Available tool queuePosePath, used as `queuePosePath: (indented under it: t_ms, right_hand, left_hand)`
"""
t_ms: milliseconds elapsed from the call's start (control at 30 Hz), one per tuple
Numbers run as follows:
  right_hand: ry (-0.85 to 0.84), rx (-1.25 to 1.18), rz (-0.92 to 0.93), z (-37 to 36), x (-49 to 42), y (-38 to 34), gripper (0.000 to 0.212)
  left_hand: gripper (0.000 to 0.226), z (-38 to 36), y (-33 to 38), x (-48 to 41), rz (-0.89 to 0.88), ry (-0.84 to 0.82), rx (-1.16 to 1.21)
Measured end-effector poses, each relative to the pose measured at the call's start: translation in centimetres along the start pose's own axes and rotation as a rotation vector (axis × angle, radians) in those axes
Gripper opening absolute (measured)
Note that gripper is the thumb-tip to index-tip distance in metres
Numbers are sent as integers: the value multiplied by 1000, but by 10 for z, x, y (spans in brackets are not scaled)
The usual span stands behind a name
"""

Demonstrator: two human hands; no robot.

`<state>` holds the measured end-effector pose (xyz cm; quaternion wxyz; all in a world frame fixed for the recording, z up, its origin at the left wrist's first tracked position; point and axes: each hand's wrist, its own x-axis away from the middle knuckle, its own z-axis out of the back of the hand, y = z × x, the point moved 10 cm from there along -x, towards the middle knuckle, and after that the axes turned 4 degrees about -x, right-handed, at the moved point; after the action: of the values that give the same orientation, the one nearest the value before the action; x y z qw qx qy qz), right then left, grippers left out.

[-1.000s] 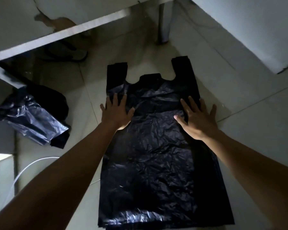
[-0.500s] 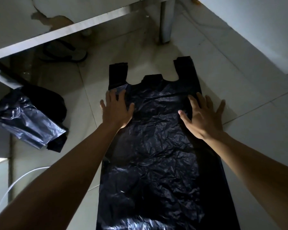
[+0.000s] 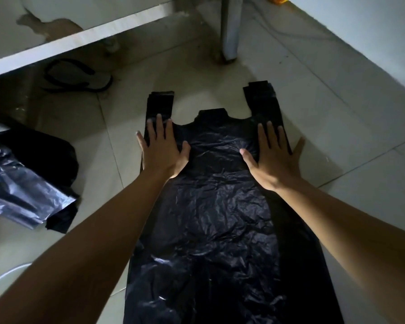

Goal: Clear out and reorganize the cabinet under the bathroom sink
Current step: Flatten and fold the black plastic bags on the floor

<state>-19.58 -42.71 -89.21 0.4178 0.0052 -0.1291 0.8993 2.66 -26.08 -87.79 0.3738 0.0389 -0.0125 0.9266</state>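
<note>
Black plastic bag [image 3: 220, 206]: flat on floor tiles [image 3: 290, 73], handles pointing away. Left hand [image 3: 163, 149] and right hand [image 3: 272, 157], fingers straight, press its upper corners, likely flattening it for folding.

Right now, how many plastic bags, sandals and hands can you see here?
Black plastic bags: 2, the flat handled black plastic bag and the crumpled black plastic bag; hidden layers uncounted.
Sandals: 1, the black-strapped flip-flop sandal.
Hands: 2, left hand, right hand, both pressing the flat bag.
Total: 5.
</note>
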Motion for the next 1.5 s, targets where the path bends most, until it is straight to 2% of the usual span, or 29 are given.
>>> queuePosePath:
  t_ms: [67, 233, 400, 467, 567, 667, 767, 867, 967, 1100, 1267, 1433, 1500]
  right_hand:
    - [46, -3, 9, 7, -1, -1, 84]
    - [161, -27, 5, 23, -36, -5, 82]
    - [13, 18, -6, 4, -64, 1, 82]
    - [69, 23, -4, 8, -63, -1, 81]
    - [196, 35, 118, 23, -64, -20, 73]
    - [150, 101, 202, 24, -85, -33, 66]
    - [86, 126, 109, 21, -103, -23, 71]
    - [109, 74, 26, 27, -108, -16, 75]
    - [163, 52, 101, 33, -101, -24, 74]
    - [21, 13, 147, 9, -99, -19, 78]
    - [251, -59, 197, 40, -68, -32, 71]
    - [83, -16, 232, 6, -33, -26, 73]
    - [70, -10, 222, 0, -37, -23, 74]
  left_hand:
    - [80, 3, 3, 1, -5, 74, -4]
    - [82, -12, 0, 1, 34, 61, 16]
    - [82, -10, 1, 1, 35, 72, 7]
    - [82, -8, 0, 2, 41, 81, 5]
    - [82, -6, 1, 1, 41, 93, 3]
    - [82, -8, 0, 1, 44, 95, -5]
    - [82, -7, 0, 1, 43, 98, -3]
    - [82, -7, 0, 1, 47, 91, 7]
    - [83, -7, 0, 1, 50, 91, 12]
    - [83, -8, -1, 0, 52, 85, 9]
    - [83, -9, -2, 0, 59, 71, -6]
    - [83, -10, -1, -1, 55, 70, 14]
    - [82, -10, -2, -1, 48, 76, 12]
